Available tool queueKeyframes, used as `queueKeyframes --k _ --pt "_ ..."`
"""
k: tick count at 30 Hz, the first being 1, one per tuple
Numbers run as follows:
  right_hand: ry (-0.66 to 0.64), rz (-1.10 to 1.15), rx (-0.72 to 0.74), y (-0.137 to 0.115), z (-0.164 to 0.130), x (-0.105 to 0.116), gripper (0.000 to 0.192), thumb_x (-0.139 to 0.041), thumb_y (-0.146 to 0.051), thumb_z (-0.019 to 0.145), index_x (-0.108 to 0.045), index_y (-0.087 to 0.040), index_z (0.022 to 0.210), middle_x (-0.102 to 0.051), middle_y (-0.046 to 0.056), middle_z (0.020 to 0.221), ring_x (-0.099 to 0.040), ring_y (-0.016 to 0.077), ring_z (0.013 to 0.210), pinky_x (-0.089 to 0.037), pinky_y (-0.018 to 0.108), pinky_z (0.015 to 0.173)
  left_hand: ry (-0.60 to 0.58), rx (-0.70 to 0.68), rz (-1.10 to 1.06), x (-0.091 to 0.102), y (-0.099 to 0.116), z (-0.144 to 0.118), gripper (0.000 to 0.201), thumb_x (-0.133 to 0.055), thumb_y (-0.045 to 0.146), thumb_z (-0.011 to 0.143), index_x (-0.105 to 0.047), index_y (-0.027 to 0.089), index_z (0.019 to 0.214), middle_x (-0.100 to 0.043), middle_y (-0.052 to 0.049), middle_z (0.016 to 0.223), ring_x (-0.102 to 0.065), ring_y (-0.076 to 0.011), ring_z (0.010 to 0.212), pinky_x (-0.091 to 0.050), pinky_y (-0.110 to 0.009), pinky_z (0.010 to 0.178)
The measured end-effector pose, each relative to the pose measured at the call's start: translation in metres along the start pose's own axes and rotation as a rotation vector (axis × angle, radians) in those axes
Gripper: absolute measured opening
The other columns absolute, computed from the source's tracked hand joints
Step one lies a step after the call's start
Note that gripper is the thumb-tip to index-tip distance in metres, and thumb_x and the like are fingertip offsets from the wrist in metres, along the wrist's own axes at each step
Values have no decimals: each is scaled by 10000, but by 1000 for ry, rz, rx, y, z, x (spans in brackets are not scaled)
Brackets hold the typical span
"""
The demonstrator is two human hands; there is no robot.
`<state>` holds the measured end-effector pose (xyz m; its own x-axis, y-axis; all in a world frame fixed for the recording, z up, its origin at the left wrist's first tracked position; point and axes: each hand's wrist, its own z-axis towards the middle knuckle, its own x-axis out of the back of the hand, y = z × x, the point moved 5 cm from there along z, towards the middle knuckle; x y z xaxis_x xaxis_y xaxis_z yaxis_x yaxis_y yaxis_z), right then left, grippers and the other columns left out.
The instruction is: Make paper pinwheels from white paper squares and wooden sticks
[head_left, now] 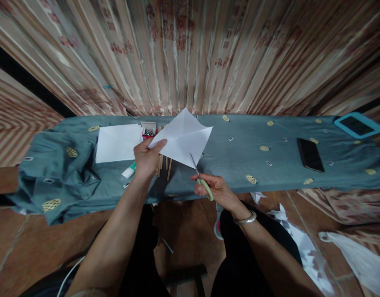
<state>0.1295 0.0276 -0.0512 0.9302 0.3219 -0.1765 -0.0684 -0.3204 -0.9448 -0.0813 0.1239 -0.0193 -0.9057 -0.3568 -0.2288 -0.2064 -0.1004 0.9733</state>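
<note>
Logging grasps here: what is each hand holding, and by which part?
Left hand: the paper, pinched by its left corner. Right hand: the scissors, by their handles.

The sheet is smooth matt paper, the scissor blades metal, the cover cloth

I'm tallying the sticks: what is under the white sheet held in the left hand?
Parts of several tan sticks show under the white sheet, on the patterned cloth. The sheet and left hand hide the rest, so their number cannot be told.

A home, by its patterned curtains, printed cloth and tiled floor.
</note>
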Motion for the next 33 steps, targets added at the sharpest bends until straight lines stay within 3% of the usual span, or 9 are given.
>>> queueKeyframes --k 19,33 --pt "41 74 -53 5 3 -1 479 -867 -424 585 -700 -178 961 -644 -47 641 -575 56 552 -473 186 546 28 -17 11 2 3 -1 289 -834 289 509 -762 153 753 -678 22 629 -571 -105 530 -474 -236 535" --pt "67 17 17 -2 2 0 471 -814 -488 641 -706 -176 977 -635 -28 673 -543 66 564 -441 201 538 -15 49 3 -7 -4 -9 294 -826 277 515 -770 173 785 -706 6 672 -605 -135 560 -517 -282 572"
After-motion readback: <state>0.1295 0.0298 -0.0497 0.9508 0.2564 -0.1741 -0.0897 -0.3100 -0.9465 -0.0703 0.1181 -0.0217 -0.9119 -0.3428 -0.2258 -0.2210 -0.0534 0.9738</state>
